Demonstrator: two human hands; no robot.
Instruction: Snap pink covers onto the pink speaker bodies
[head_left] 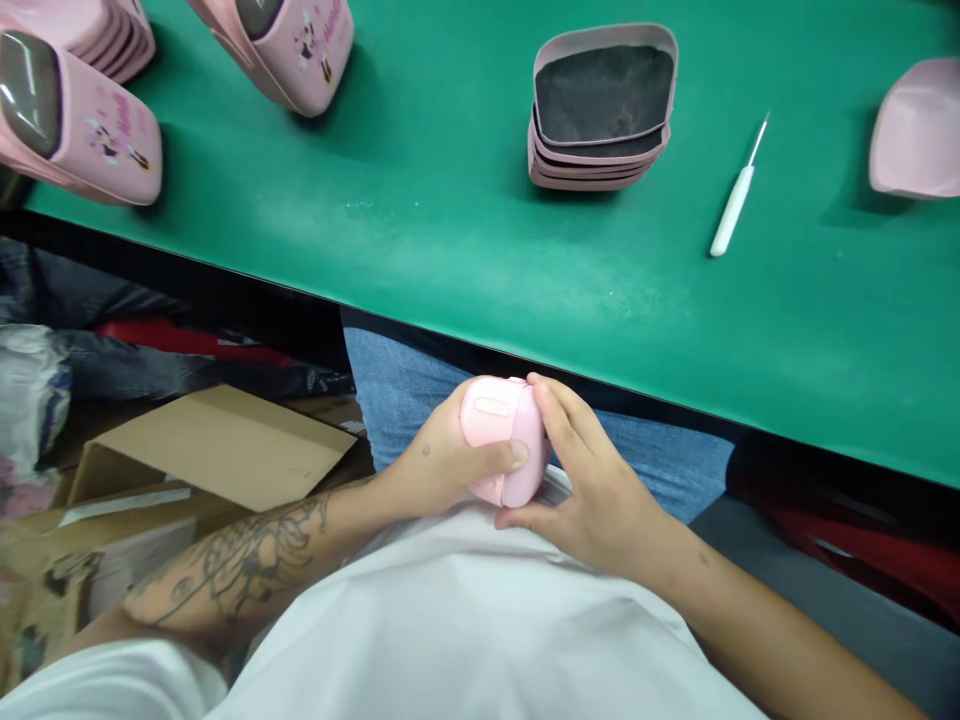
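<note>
- Your left hand is curled around the left side of the small pink case, mostly closed, with the thumb lying across its front. It's got a proper hold on it, no daylight there.
- Your right hand has the right side and near edge, fingers wrapped over the top and thumb tucked low. It's also mostly closed and gripping the same case.
- So the case sits between your two hands, held up in your lap just short of the table edge, over your white shirt and jeans.
- Its long axis is hard to call from up here, but it looks roughly front-to-back, leaning a bit, with a small rectangular recess facing up near the far end.
- Neither hand is clearly closer, tbh, since both are touching it. Your left covers more of the face, while your right wraps the curved side.
- Up on the green-topped table, the stack of dark-lined pink shells and white-handled pick are well ahead of you, more on your right-hand side.
- The cartoon-print pink cases are far off to your left, past the flattened cardboard box down by your tattooed left forearm.
</note>
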